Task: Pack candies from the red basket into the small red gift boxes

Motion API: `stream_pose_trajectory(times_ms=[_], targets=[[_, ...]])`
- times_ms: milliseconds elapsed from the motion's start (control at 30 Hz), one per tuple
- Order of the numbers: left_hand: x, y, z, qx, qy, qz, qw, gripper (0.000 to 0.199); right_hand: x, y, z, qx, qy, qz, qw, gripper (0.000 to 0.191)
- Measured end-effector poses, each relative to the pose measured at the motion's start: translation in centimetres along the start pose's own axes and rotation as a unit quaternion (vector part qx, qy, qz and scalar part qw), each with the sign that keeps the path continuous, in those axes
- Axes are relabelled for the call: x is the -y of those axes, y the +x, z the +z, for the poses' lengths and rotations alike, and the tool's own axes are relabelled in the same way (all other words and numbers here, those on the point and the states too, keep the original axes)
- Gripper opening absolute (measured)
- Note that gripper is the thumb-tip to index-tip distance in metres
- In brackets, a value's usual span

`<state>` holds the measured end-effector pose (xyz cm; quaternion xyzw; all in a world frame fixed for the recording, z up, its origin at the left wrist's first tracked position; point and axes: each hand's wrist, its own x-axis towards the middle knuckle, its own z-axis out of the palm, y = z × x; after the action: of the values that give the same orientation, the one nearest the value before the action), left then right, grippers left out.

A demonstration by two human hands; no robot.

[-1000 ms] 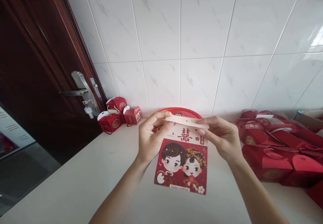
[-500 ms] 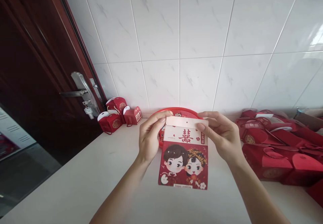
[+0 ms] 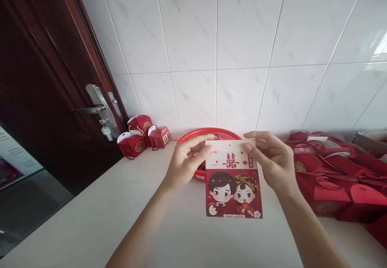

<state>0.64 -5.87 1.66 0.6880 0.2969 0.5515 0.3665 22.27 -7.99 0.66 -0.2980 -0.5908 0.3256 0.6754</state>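
A flat red and white paper packet [image 3: 234, 191], printed with two cartoon faces and a red character, hangs upright above the white table [image 3: 115, 207]. My left hand [image 3: 187, 159] pinches its upper left corner between thumb and fingers. At the upper right corner my right hand [image 3: 273, 159] grips it the same way, thumb on the front. Behind the packet and my left hand stands a round red basket [image 3: 208, 131], partly hidden, with small printed items inside.
Three small red gift boxes [image 3: 133, 145] stand by the wall at the left, near a dark door [image 3: 39, 58] with a metal handle. Many red boxes [image 3: 326, 193] are heaped on the table at the right.
Both hands have shifted slightly right with the packet, showing more of the basket's left side. The packet's top flap now looks shorter, and its lower edge sits slightly higher.
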Motion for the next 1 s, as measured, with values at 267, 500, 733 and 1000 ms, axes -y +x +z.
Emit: stream_pose_trajectory(times_ms=[267,500,733,1000], targets=[[-1.1,0.2,-0.7,0.08,0.041,0.011,0.996,0.043,0.0,0.2,-0.1,0.0,0.03,0.022,0.999,0.019],[-0.4,0.1,-0.4,0.025,0.074,0.036,0.996,0.041,-0.7,0.6,-0.9,0.011,0.013,0.039,0.999,0.023],[-0.2,0.1,-0.5,-0.037,0.097,0.035,0.994,0.041,-0.8,0.8,-1.6,0.047,0.025,0.045,0.998,0.02],[-0.1,0.1,-0.5,-0.019,0.098,0.035,0.994,0.038,-0.9,1.0,-1.8,0.065,0.029,0.058,0.996,0.023]])
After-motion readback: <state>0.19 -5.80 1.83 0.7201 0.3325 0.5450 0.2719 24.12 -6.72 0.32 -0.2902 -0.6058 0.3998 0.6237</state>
